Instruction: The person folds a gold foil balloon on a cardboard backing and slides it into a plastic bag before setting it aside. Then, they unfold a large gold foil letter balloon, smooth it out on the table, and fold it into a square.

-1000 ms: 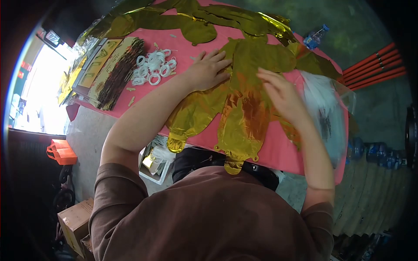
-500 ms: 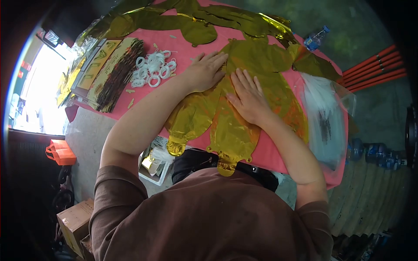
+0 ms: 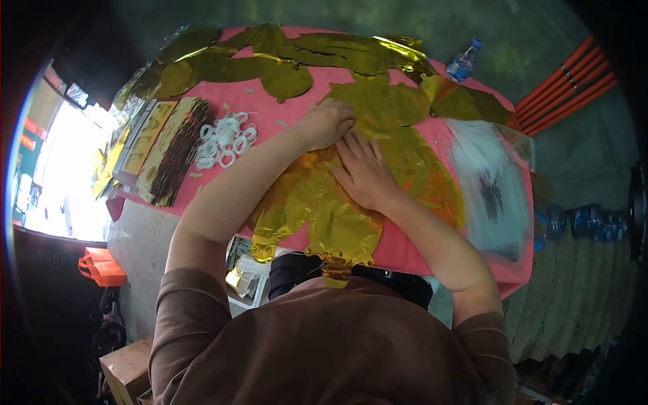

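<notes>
Deflated gold foil balloon (image 3: pixel 345 226) lies flat on the pink-covered table (image 3: pixel 412 246), right in front of the person. Surface shiny and creased, with orange glints near the middle. Outline lobed. Broad upper part reaches toward the far side of the table. Crimped neck (image 3: pixel 335 270) hangs over the near edge. A second gold lobe (image 3: pixel 280 216) lies to its left, partly under it, its own end also at the table's edge.

Left hand (image 3: pixel 329 121) rests on the balloon's upper part, fingers curled down onto the foil; cannot tell whether they pinch it. Right hand (image 3: pixel 364 174) lies just below the left, palm down, fingers spread and released, pressing the foil flat. The two hands are almost touching.

More gold foil balloons (image 3: pixel 270 57) are spread along the far side. A heap of white plastic rings (image 3: pixel 226 140) sits left of the left forearm, and beyond it a row of gold packets (image 3: pixel 165 152). Clear plastic bags (image 3: pixel 493 182) lie at the right end. A water bottle (image 3: pixel 463 62) lies at the far right corner.
</notes>
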The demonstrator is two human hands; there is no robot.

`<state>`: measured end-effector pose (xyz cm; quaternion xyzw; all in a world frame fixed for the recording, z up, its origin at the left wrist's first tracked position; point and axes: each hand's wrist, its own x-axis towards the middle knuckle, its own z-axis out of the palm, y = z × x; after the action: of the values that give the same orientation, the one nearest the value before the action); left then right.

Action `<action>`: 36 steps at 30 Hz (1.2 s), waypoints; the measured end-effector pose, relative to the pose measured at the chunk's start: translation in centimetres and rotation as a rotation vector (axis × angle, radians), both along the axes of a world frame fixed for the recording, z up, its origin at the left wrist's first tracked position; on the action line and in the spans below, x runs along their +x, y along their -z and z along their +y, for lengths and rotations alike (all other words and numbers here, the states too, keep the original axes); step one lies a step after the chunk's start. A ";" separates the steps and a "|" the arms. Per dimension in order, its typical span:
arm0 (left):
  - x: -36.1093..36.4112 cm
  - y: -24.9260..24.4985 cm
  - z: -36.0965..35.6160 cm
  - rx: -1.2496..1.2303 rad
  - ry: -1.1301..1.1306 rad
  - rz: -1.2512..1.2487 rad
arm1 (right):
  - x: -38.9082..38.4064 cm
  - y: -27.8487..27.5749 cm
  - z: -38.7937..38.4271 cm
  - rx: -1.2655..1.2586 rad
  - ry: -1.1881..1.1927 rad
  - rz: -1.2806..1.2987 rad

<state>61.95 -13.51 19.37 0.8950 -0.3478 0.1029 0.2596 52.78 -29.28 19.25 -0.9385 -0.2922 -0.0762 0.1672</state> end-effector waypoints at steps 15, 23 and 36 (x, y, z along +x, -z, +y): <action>0.2 1.0 0.0 -0.028 0.029 -0.143 | 11.9 -5.2 -11.6 -0.237 0.499 -0.090; 0.1 0.7 -0.1 -0.048 0.036 -0.141 | 15.7 -3.1 -14.0 -0.433 0.622 0.014; 0.1 0.9 -0.1 -0.081 0.028 -0.138 | 17.4 -4.9 -21.6 0.517 0.667 0.099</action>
<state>62.06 -13.64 18.43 0.8695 -0.3731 0.1746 0.2725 70.15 -50.84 24.17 -0.9115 0.0644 -0.1515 0.3770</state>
